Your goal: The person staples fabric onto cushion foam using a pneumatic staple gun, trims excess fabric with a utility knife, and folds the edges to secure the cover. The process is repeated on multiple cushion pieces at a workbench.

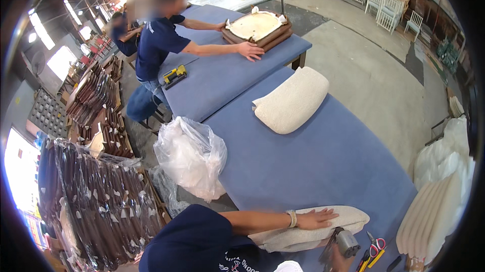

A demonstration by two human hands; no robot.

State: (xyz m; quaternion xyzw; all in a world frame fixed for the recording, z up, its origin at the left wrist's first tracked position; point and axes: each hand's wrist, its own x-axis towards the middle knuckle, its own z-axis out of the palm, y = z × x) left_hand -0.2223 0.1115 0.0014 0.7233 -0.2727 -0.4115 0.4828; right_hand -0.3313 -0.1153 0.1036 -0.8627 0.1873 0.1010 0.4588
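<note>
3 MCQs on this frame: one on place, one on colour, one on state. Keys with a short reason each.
1. Where does the left hand rest?
A. on the cream cushion at the near table edge
B. on the clear plastic bag
C. on the floor

2. What colour are the scissors' handles?
A. green
B. red
C. black

3. How is the left hand placed?
A. clenched in a fist
B. pinching a strap
C. flat, fingers spread

Keys:
1 A: the palm lies on the cushion on the blue table.
2 B: red loops show beside the metal tool.
3 C: the fingers lie spread on the fabric.
</note>
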